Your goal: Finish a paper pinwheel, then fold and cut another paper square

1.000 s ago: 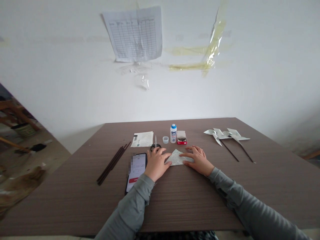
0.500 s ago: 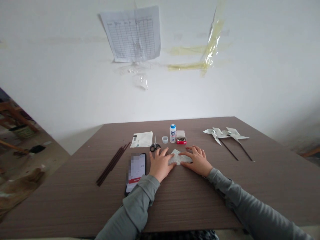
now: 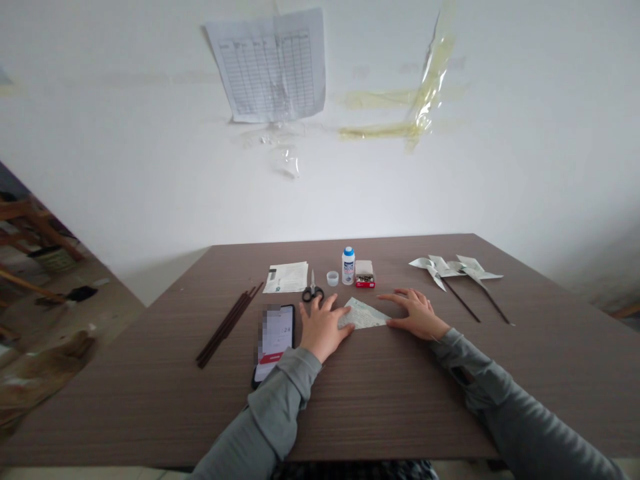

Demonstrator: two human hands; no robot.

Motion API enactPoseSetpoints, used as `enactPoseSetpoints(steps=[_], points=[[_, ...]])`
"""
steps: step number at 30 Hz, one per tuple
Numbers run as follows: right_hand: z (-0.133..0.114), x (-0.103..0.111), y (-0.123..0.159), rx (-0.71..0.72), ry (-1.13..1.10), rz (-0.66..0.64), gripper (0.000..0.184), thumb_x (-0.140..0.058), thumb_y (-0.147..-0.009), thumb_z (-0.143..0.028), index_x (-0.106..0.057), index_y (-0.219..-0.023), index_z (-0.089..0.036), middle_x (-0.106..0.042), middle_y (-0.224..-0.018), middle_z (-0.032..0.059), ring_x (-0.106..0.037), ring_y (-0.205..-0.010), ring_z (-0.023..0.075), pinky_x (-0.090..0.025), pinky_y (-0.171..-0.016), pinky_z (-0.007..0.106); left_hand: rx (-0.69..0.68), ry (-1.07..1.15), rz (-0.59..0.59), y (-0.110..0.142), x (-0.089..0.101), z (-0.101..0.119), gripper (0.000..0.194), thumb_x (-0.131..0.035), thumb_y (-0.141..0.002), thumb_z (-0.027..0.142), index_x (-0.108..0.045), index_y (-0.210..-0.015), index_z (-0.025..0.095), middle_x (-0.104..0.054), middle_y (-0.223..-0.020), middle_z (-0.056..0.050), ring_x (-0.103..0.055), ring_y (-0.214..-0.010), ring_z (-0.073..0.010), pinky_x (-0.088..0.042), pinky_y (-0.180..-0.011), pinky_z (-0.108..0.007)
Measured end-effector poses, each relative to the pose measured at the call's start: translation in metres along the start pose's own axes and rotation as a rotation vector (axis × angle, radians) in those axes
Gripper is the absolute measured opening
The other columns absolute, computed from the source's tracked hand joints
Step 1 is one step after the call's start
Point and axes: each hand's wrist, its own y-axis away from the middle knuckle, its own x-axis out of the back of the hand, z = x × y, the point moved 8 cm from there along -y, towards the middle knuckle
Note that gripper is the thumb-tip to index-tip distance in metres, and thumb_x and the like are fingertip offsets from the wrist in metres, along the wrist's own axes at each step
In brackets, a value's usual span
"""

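Toward frame right, my right hand (image 3: pixel 417 315) shifts, fingers released, thumb at the right corner of the paper triangle (image 3: pixel 367 315); my left hand (image 3: pixel 324 327), fingers spread, covers its left corner.

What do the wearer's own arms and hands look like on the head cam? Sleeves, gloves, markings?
Both arms wear long grey-green sleeves, plain, creased and bunched near the wrists. The left hand and right hand are bare: no gloves. No rings or markings can be made out at this size.

Blue cap (image 3: pixel 349 251), red box (image 3: pixel 365 283), grey sleeves (image 3: pixel 277 400).
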Motion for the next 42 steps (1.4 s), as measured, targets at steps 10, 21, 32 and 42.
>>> enactPoseSetpoints(steps=[10, 21, 32, 42], points=[[0.023, 0.012, 0.0, 0.028, -0.025, -0.021, 0.066, -0.093, -0.101, -0.041, -0.093, -0.167, -0.044, -0.071, -0.192, 0.0172, -0.056, -0.182, 0.0608, -0.053, -0.142, 0.076, 0.001, -0.026, 0.039, -0.003, -0.002, -0.008, 0.049, -0.085, -0.121, 0.05, -0.09, -0.17, 0.048, -0.061, -0.205, -0.006, -0.049, -0.19, -0.0549, -0.033, -0.155, -0.096], [-0.027, -0.008, 0.007, 0.185, -0.034, 0.015, 0.055, -0.078, -0.11, -0.038, -0.095, -0.161, -0.05, -0.074, -0.192, 0.0059, -0.049, -0.19, 0.0553, -0.045, -0.15, 0.09, -0.004, -0.019, 0.017, 0.002, 0.001, 0.001, 0.048, -0.082, -0.124, 0.039, -0.089, -0.171, 0.045, -0.062, -0.205, -0.008, -0.045, -0.195, -0.0529, -0.028, -0.157, -0.095], [-0.059, -0.025, 0.009, 0.183, 0.053, 0.015, 0.054, -0.082, -0.119, -0.053, -0.087, -0.173, -0.052, -0.069, -0.196, 0.0084, -0.047, -0.191, 0.0547, -0.038, -0.152, 0.094, -0.019, 0.015, 0.055, 0.001, -0.003, 0.006, 0.046, -0.087, -0.12, 0.038, -0.094, -0.165, 0.045, -0.068, -0.199, -0.01, -0.051, -0.19, -0.0549, -0.029, -0.156, -0.097], [-0.056, -0.023, 0.008, 0.16, 0.028, 0.012, 0.049, -0.087, -0.118, -0.054, -0.09, -0.167, -0.055, -0.071, -0.194, 0.0062, -0.046, -0.191, 0.0564, -0.037, -0.154, 0.087, 0.018, -0.032, 0.044, -0.002, 0.003, 0.004, 0.047, -0.093, -0.117, 0.044, -0.094, -0.164, 0.047, -0.067, -0.2, -0.009, -0.05, -0.191, -0.0538, -0.031, -0.156, -0.095]])
